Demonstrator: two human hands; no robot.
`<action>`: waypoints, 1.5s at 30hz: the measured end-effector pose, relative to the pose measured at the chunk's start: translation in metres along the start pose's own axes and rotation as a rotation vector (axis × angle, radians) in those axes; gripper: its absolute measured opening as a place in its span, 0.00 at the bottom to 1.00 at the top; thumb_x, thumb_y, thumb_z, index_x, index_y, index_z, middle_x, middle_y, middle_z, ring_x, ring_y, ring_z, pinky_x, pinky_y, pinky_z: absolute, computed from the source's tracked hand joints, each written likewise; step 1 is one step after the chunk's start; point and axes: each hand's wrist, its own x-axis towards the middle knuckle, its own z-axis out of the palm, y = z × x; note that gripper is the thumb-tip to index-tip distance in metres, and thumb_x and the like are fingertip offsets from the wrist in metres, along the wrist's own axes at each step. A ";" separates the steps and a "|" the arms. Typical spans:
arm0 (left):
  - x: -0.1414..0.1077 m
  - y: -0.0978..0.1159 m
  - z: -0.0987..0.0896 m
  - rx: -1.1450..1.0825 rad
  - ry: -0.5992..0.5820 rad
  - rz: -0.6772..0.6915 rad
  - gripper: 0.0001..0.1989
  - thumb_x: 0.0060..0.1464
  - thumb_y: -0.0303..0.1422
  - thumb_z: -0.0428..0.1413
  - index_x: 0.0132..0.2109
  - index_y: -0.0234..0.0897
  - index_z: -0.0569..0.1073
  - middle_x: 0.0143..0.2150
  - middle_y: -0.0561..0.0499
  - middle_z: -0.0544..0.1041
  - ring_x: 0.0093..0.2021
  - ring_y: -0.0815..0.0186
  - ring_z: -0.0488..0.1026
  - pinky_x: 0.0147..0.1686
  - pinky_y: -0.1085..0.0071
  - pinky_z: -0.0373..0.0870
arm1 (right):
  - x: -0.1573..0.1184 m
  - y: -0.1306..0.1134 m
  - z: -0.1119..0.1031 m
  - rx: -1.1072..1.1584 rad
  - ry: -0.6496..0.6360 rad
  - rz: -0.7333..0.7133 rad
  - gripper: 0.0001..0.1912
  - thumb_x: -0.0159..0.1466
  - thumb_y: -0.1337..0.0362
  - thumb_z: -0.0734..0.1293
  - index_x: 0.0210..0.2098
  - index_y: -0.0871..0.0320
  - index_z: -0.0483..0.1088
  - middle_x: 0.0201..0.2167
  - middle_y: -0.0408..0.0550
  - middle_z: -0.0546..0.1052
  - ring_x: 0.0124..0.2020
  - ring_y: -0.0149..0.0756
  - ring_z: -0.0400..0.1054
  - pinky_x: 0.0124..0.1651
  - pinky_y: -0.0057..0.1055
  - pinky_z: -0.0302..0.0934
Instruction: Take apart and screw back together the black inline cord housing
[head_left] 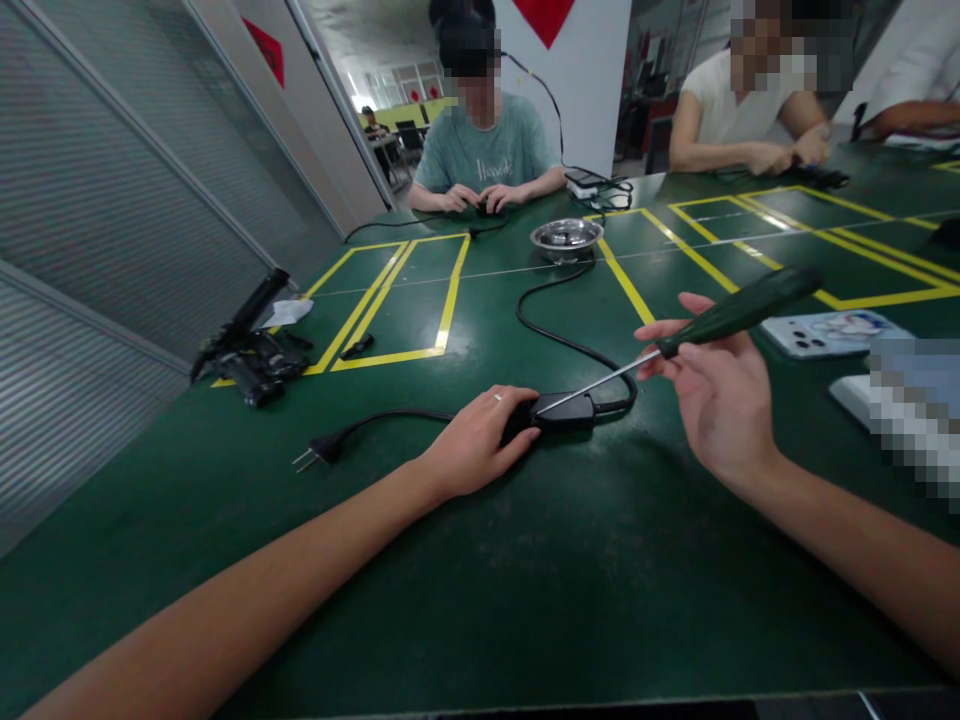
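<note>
My left hand is closed around the left end of a black in-line box on a power cord, holding it against the table. From one end the cord runs left to a two-pin plug; from the other it loops away toward a metal bowl. In my right hand is a screwdriver, its dark green handle pinched by thumb and fingers. The handle leans up to the right, and the thin shaft slants down to the box, with the tip at its top beside my left fingers. Whether it sits in a screw cannot be made out.
A shiny metal bowl with small dark bits stands ahead. Black parts are piled at the left, near a small black piece. A phone lies at the right. Yellow tape marks the green table. Other people sit across.
</note>
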 end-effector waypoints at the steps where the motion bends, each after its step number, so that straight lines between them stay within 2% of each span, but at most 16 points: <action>1: 0.000 0.000 0.000 0.000 0.000 0.001 0.19 0.62 0.38 0.50 0.58 0.40 0.61 0.53 0.43 0.70 0.53 0.57 0.69 0.54 0.56 0.68 | 0.000 0.000 0.000 -0.005 0.005 -0.005 0.18 0.59 0.67 0.65 0.49 0.49 0.67 0.37 0.43 0.77 0.34 0.35 0.71 0.34 0.36 0.68; 5: -0.001 0.000 0.001 -0.002 0.003 0.004 0.19 0.62 0.38 0.50 0.58 0.40 0.61 0.53 0.43 0.70 0.53 0.57 0.69 0.54 0.56 0.68 | 0.001 0.000 0.004 -0.097 0.052 -0.049 0.06 0.59 0.64 0.68 0.38 0.53 0.70 0.33 0.42 0.76 0.31 0.32 0.70 0.33 0.32 0.67; 8: -0.001 0.000 0.001 -0.004 -0.001 0.000 0.19 0.62 0.38 0.50 0.58 0.39 0.61 0.54 0.44 0.70 0.53 0.57 0.69 0.55 0.56 0.67 | 0.003 -0.001 0.005 -0.108 0.041 -0.028 0.07 0.59 0.60 0.70 0.32 0.54 0.68 0.31 0.42 0.75 0.30 0.31 0.70 0.32 0.31 0.67; 11: 0.000 0.001 0.000 -0.003 -0.007 -0.004 0.19 0.62 0.38 0.50 0.58 0.39 0.61 0.54 0.44 0.70 0.54 0.58 0.69 0.55 0.57 0.67 | 0.008 0.000 0.001 -0.057 0.010 0.012 0.07 0.60 0.59 0.68 0.38 0.52 0.68 0.33 0.42 0.75 0.31 0.32 0.70 0.32 0.33 0.68; 15: 0.000 0.000 0.001 -0.006 -0.001 0.001 0.19 0.62 0.38 0.50 0.58 0.39 0.61 0.53 0.43 0.70 0.53 0.57 0.69 0.55 0.55 0.67 | 0.011 0.001 -0.005 -0.031 -0.060 -0.010 0.14 0.60 0.64 0.64 0.47 0.49 0.68 0.38 0.43 0.77 0.35 0.34 0.71 0.36 0.36 0.68; 18: 0.000 -0.001 0.002 -0.006 0.004 0.006 0.20 0.62 0.38 0.50 0.59 0.39 0.61 0.53 0.43 0.70 0.53 0.57 0.69 0.55 0.55 0.67 | 0.010 0.001 -0.005 -0.066 -0.034 -0.040 0.11 0.61 0.64 0.66 0.44 0.51 0.70 0.37 0.44 0.76 0.36 0.34 0.71 0.37 0.35 0.68; 21: -0.001 -0.002 0.002 -0.005 0.008 0.005 0.19 0.62 0.38 0.50 0.58 0.40 0.61 0.53 0.44 0.70 0.53 0.57 0.69 0.55 0.56 0.67 | 0.010 -0.001 -0.001 -0.136 0.010 -0.072 0.05 0.59 0.61 0.69 0.35 0.53 0.71 0.32 0.43 0.75 0.33 0.32 0.70 0.35 0.33 0.67; 23: -0.001 -0.001 0.001 -0.005 0.006 0.004 0.19 0.62 0.38 0.50 0.58 0.39 0.61 0.53 0.44 0.70 0.53 0.58 0.69 0.55 0.56 0.67 | 0.010 -0.001 0.001 -0.137 0.009 -0.058 0.06 0.59 0.59 0.70 0.31 0.53 0.69 0.30 0.42 0.74 0.30 0.31 0.69 0.34 0.32 0.67; 27: 0.000 0.000 0.000 -0.002 0.000 0.002 0.19 0.62 0.38 0.50 0.58 0.39 0.61 0.53 0.44 0.70 0.53 0.58 0.69 0.55 0.56 0.67 | 0.011 -0.001 -0.001 -0.017 -0.027 0.028 0.07 0.61 0.59 0.66 0.40 0.49 0.68 0.32 0.42 0.75 0.32 0.34 0.70 0.33 0.35 0.67; 30: 0.000 0.001 0.000 0.002 -0.001 0.000 0.19 0.62 0.38 0.50 0.58 0.39 0.61 0.53 0.44 0.70 0.53 0.58 0.69 0.54 0.56 0.67 | 0.011 -0.001 -0.004 0.026 -0.044 0.042 0.11 0.61 0.63 0.63 0.44 0.50 0.69 0.35 0.43 0.75 0.34 0.35 0.71 0.35 0.38 0.67; 35: 0.000 0.000 -0.001 0.006 -0.004 -0.001 0.20 0.62 0.38 0.50 0.59 0.39 0.61 0.53 0.44 0.70 0.53 0.58 0.69 0.54 0.57 0.67 | 0.011 0.000 -0.003 -0.067 0.014 -0.001 0.05 0.61 0.61 0.67 0.36 0.54 0.71 0.33 0.44 0.74 0.32 0.33 0.69 0.34 0.35 0.67; 37: 0.000 0.000 -0.001 0.007 -0.008 0.002 0.19 0.62 0.38 0.50 0.59 0.39 0.61 0.53 0.44 0.70 0.53 0.58 0.68 0.55 0.58 0.67 | 0.010 0.000 -0.001 -0.134 0.039 -0.028 0.07 0.60 0.58 0.69 0.31 0.54 0.69 0.30 0.43 0.73 0.31 0.32 0.69 0.34 0.33 0.67; 39: 0.000 0.000 0.000 0.009 -0.010 0.002 0.20 0.62 0.38 0.50 0.59 0.38 0.61 0.53 0.44 0.69 0.53 0.59 0.68 0.55 0.58 0.66 | 0.010 0.000 0.000 -0.151 0.057 -0.017 0.10 0.59 0.57 0.70 0.30 0.54 0.67 0.29 0.42 0.72 0.32 0.32 0.69 0.34 0.32 0.67; 45: 0.000 -0.001 0.001 0.018 -0.007 0.001 0.20 0.62 0.38 0.51 0.58 0.38 0.61 0.53 0.45 0.69 0.53 0.60 0.68 0.56 0.59 0.66 | 0.008 -0.003 -0.001 -0.003 0.020 0.062 0.11 0.61 0.63 0.65 0.44 0.51 0.67 0.34 0.42 0.74 0.33 0.33 0.70 0.36 0.35 0.67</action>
